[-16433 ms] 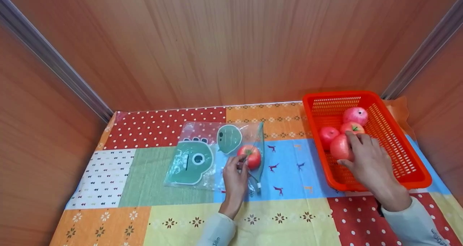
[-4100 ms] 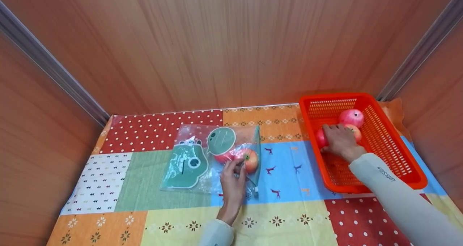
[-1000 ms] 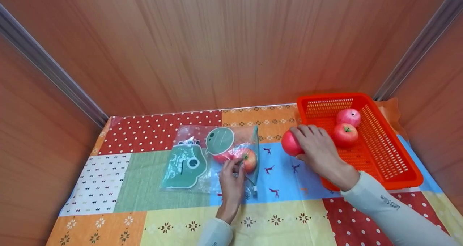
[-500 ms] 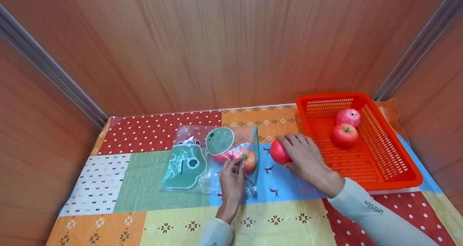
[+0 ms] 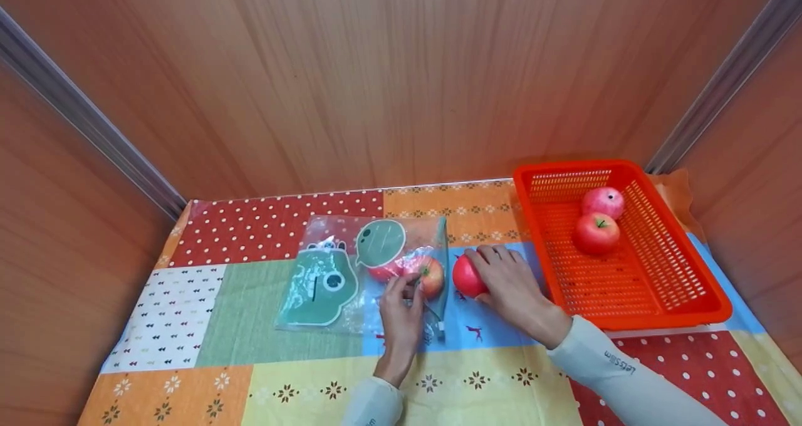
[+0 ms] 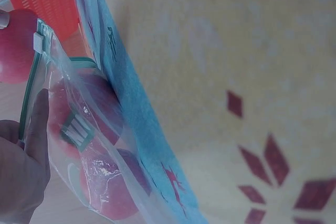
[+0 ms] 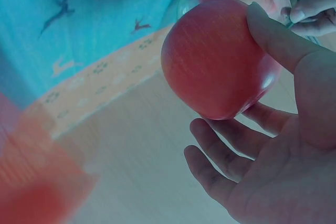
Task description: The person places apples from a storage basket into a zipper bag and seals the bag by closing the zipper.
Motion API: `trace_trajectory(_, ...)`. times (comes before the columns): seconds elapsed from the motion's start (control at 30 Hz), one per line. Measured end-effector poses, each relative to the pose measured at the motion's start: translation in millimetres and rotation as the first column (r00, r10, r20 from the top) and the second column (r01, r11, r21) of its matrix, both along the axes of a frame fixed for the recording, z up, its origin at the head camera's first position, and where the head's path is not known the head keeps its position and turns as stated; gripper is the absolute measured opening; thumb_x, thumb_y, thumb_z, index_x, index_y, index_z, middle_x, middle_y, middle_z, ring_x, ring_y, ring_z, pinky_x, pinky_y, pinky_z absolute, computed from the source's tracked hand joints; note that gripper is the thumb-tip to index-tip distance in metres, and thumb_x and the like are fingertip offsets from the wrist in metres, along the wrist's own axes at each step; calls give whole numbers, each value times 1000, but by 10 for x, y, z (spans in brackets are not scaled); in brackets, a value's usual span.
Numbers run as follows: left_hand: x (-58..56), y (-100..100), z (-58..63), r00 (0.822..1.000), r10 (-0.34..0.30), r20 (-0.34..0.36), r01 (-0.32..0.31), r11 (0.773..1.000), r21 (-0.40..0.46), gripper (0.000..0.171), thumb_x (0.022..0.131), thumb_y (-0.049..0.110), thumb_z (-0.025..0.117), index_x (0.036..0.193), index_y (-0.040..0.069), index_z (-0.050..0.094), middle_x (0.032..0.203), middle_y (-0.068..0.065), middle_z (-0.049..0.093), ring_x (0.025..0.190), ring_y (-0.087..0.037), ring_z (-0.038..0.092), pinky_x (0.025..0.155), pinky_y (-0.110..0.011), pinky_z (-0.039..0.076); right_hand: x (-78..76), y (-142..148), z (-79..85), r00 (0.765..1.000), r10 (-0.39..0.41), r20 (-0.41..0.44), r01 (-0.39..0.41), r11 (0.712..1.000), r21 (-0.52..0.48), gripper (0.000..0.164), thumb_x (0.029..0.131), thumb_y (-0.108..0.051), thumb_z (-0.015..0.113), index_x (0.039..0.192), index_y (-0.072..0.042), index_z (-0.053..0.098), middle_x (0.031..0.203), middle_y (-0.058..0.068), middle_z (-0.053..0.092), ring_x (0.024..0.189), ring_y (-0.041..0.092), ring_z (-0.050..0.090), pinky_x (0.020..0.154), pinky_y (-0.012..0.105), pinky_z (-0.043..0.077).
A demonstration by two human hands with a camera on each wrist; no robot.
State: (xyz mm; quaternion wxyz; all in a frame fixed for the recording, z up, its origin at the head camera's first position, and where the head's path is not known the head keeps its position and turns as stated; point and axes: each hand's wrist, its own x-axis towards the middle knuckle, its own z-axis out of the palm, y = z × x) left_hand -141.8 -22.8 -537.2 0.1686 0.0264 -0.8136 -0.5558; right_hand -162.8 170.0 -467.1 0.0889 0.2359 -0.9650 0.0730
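A clear zip bag [image 5: 369,316] with green cartoon prints lies on the patchwork cloth. Two apples show inside it, the nearer one [image 5: 432,277] beside the green zip edge [image 5: 443,244]. My left hand [image 5: 402,318] pinches the bag's upper film by its mouth. In the left wrist view the zip slider [image 6: 38,42] sits at the end of the green strip. My right hand [image 5: 515,291] grips a red apple [image 5: 468,277] just right of the bag's mouth. In the right wrist view thumb and fingers hold that apple [image 7: 218,59], with the bagged one behind it.
An orange-red plastic basket [image 5: 633,321] stands on the right with two apples [image 5: 597,232] in it. Wooden panels [image 5: 401,81] enclose the back and both sides. The patchwork cloth [image 5: 301,388] covers the table.
My right hand has carried a red apple leftward out of the basket to the bag's mouth. Earlier, another apple joined the first in the bag. My left hand stays at the bag.
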Motion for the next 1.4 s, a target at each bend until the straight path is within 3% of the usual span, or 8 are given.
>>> trace_trajectory(0.17, -3, 3, 1, 1000, 3, -3, -3, 1000, 0, 24, 85, 6, 66, 109, 11, 65, 91, 5, 56, 73, -8, 56, 64, -22, 51, -12, -66, -68, 999, -6, 34, 6, 1000, 4, 85, 62, -29, 86, 135, -12, 45, 123, 9, 51, 110, 27, 44, 92, 48, 38)
trace_trajectory(0.63, -5, 10, 4, 1000, 2, 5, -2, 1000, -19, 26, 86, 10, 66, 112, 15, 64, 93, 7, 55, 76, -6, 55, 68, -21, 51, -40, -183, -223, 1000, 19, 24, -19, 1000, -17, 81, 64, -30, 85, 132, -10, 47, 119, 9, 52, 107, 27, 44, 89, 46, 40)
trace_trajectory(1.07, -14, 44, 1, 1000, -9, 27, 9, 1000, -10, 25, 87, 10, 65, 111, 15, 64, 93, 7, 55, 76, -7, 54, 67, -22, 51, -84, -241, -274, 1000, 2, 24, -1, 1000, -23, 80, 64, -35, 84, 131, -10, 48, 118, 9, 53, 106, 26, 45, 87, 43, 41)
trace_trajectory(1.4, -13, 71, 13, 1000, -11, -11, 11, 1000, -10, 26, 85, 6, 67, 109, 15, 66, 94, 5, 58, 73, -6, 56, 65, -21, 52, -79, -304, -308, 999, -6, 46, 9, 998, -60, 81, 65, -37, 83, 133, -9, 47, 120, 9, 52, 107, 25, 45, 86, 43, 42)
